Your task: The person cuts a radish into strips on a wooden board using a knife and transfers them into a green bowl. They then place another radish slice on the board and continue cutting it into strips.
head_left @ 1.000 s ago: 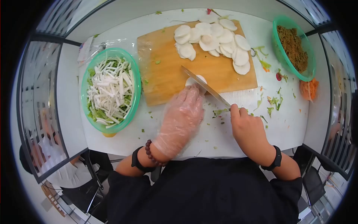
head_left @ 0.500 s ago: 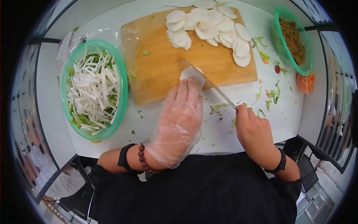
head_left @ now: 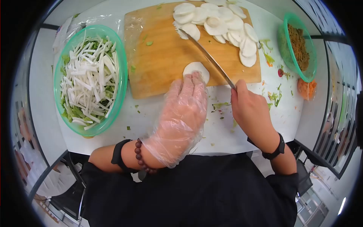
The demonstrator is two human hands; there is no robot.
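Note:
My left hand (head_left: 184,113), in a clear plastic glove, presses its fingertips down on a round white radish slice (head_left: 195,67) near the front edge of the wooden cutting board (head_left: 157,62). Bare of any glove, my right hand (head_left: 252,110) is closed round the handle of a knife (head_left: 213,62). The blade slants up and left over the board, to the right of the held slice, and its tip overlaps a slice at the back. Many more white radish slices (head_left: 227,24) lie overlapping along the board's back right.
At left stands a green bowl (head_left: 123,81) of white shreds (head_left: 89,75) over chopped greens. A second green bowl (head_left: 311,56) with brown filling (head_left: 298,47) sits at right, beside a bag of orange shreds (head_left: 307,89). Vegetable scraps (head_left: 275,99) litter the white table (head_left: 234,140).
The knife has come away from the held slice and swung up and right, its tip now farther back. My left hand stays on the slice. The whole view has shifted slightly.

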